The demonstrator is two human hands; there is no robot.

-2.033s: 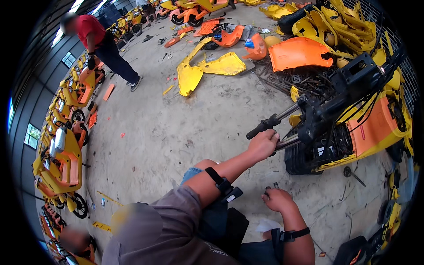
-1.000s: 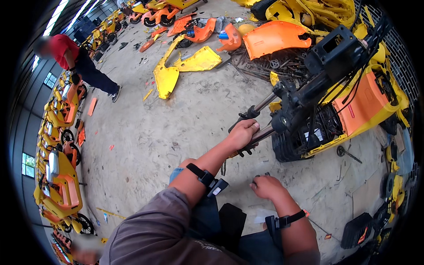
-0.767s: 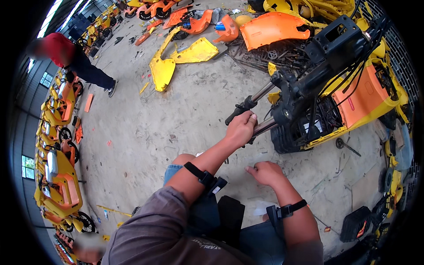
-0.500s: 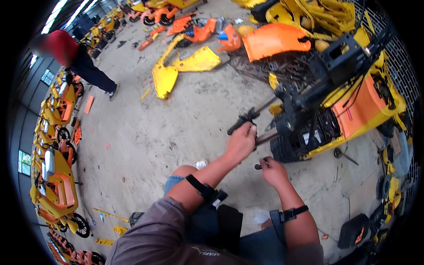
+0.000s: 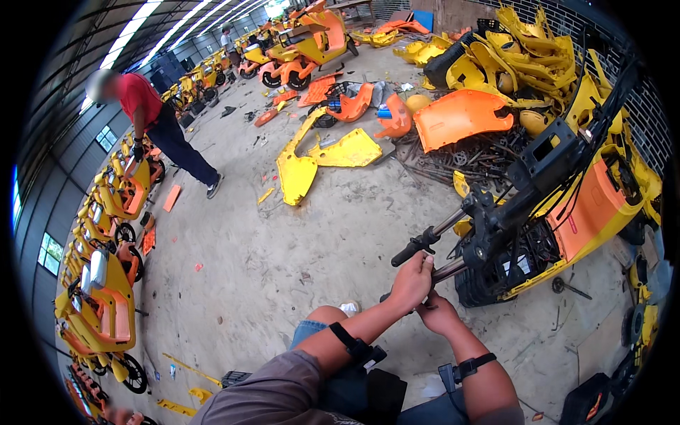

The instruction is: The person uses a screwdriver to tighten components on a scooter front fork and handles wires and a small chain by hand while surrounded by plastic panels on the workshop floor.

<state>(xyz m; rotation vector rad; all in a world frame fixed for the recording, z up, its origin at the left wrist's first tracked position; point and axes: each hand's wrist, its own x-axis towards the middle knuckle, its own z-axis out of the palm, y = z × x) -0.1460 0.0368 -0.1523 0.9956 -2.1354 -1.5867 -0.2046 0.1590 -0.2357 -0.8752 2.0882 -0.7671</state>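
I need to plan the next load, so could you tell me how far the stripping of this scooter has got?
Done: loose yellow plastic body panels lie on the floor. In hand: left hand and right hand work at the black handlebar grip. Left: the orange-and-yellow scooter keeps its shell.

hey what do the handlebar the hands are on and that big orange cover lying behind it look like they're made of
The handlebar looks like bare metal tube: silvery, with a sheen, ending in a matte black grip, probably rubber. The left hand and right hand sit at its lower bar. The orange cover looks like moulded plastic: smooth, evenly coloured, curved and thin-edged.
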